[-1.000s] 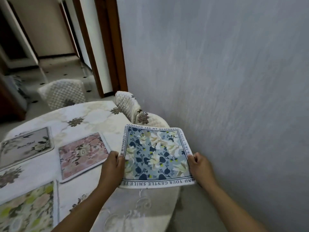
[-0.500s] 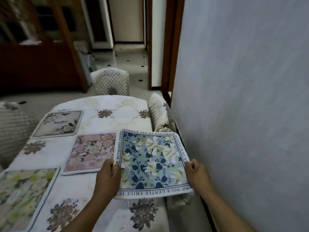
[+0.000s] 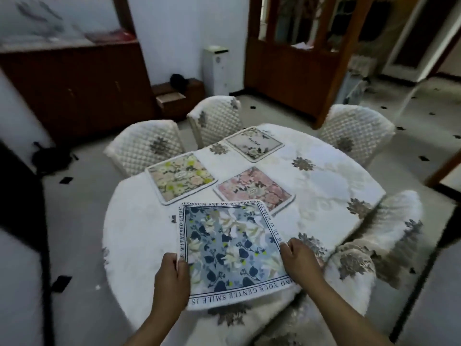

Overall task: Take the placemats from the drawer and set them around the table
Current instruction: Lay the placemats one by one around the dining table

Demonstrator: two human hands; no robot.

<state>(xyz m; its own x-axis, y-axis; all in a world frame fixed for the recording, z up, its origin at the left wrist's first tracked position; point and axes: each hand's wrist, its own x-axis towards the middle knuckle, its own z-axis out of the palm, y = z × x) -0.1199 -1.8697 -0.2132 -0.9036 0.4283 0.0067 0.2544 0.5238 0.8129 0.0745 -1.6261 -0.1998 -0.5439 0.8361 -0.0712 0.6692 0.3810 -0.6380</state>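
L hand (image 3: 172, 280) grips blue placemat (image 3: 232, 248) at its near-left edge, thumb on top. Yellow-green mat (image 3: 180, 177) lies flat just beyond the blue placemat's far-left corner. Blue placemat is over the near part of the table (image 3: 324, 176); can't tell if it touches. Pink mat (image 3: 254, 189) is at its far-right corner, w/ grey mat (image 3: 254, 143) farther beyond. R hand (image 3: 299, 260) pinches the blue placemat's right edge.

Dim, motion-blurred, edges distorted.
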